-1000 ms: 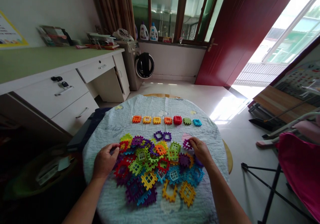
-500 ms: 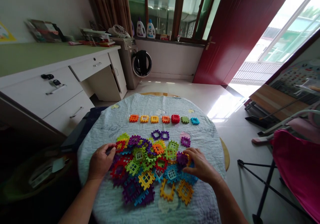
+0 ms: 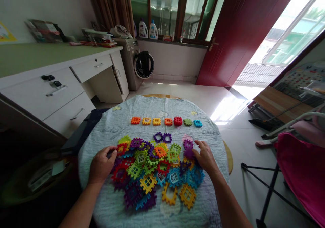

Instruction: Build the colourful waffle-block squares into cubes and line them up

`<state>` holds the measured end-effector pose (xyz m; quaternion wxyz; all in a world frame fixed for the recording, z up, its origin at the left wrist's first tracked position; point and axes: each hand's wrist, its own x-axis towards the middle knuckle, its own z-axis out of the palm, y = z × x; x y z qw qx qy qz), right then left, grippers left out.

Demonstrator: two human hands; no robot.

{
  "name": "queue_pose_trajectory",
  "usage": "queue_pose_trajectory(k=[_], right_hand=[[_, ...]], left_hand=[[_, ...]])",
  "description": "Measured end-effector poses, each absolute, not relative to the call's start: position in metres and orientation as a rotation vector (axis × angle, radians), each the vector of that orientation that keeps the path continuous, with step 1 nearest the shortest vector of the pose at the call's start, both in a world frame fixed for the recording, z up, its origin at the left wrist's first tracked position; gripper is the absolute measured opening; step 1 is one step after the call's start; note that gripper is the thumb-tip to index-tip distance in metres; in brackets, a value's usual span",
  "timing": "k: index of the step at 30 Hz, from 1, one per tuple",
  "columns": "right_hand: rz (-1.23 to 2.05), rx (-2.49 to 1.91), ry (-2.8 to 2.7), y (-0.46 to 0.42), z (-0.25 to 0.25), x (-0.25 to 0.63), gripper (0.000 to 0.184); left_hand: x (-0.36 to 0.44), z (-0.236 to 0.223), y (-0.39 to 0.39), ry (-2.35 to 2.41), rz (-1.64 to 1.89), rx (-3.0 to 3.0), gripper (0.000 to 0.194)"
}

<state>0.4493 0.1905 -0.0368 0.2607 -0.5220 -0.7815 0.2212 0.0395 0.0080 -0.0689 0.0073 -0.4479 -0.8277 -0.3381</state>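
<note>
A heap of colourful plastic interlocking blocks (image 3: 148,183), square window-like plates with notched edges, lies on the cloth-covered table. My left hand (image 3: 101,163) rests at the heap's left edge. Its thumb and forefinger are slightly parted, their tips by a red block (image 3: 122,149). At the right side, my right hand (image 3: 206,157) has its fingers spread, the thumb touching a purple block (image 3: 188,153). That block lies just below another purple block (image 3: 188,144), close against it. Two dark purple blocks (image 3: 167,138) sit side by side above the heap.
Across the table's far part runs a row of several small blocks, from an orange one (image 3: 135,120) to a blue one (image 3: 197,123). A pale blue cloth (image 3: 203,204) covers the round table. A pink chair (image 3: 299,173) stands at the right, a white desk (image 3: 61,92) at the left.
My right hand has moved up and slightly right, off the heap's right side. A purple block now lies under the lone purple one. My left hand has stayed in place.
</note>
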Motion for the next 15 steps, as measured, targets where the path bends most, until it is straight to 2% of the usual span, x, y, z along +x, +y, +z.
queue_pose_trajectory(k=[3, 8, 15], right_hand=[[0.409, -1.439, -2.141, 0.192, -0.042, 0.453, 0.039], [0.374, -1.512, -2.433, 0.179, -0.039, 0.441, 0.048], [0.335, -1.584, -2.469, 0.177, -0.036, 0.43, 0.042]], left_hand=[[0.04, -0.069, 0.008, -2.578, -1.059, -1.399, 0.029], [0.04, -0.069, 0.008, -2.564, -1.061, -1.396, 0.029], [0.041, -0.066, 0.008, -2.554, -1.057, -1.398, 0.029]])
